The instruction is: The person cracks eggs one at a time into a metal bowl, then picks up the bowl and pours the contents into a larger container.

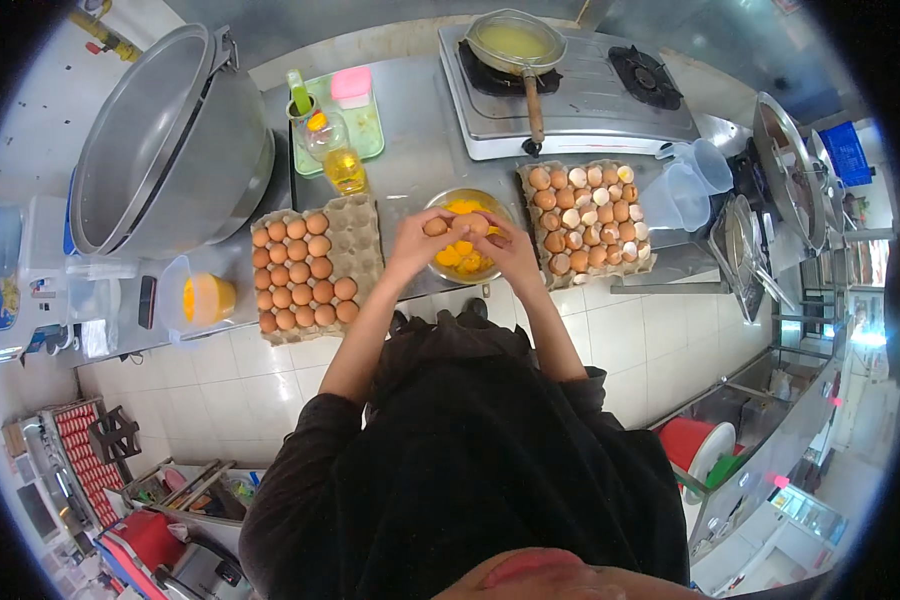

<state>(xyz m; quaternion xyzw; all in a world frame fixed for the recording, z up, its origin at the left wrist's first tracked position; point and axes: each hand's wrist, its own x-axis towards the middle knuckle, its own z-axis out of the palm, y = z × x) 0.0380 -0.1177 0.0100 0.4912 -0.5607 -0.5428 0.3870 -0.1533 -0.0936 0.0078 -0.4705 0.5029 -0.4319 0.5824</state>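
Both my hands are over a metal bowl (501, 202) that holds several raw yolks (465, 257). My left hand (418, 238) has a brown egg (435, 226) in its fingers. Between the hands is a second brown egg (470, 224), with the fingers of my right hand (506, 246) around it; whether its shell is cracked cannot be told. On the left lies a cardboard egg tray (356, 240) with rows of whole brown eggs (298, 272) and several bare cups. On the right, another egg tray (526, 196) is filled with broken eggshells (592, 217).
Behind stands a gas stove (577, 112) with a strainer over a pan (516, 41). A huge metal pot (225, 142), a jug of yolk-coloured liquid (208, 298) and an oil bottle (345, 171) stand leftward. Plastic jugs (679, 196) are beyond the shell tray.
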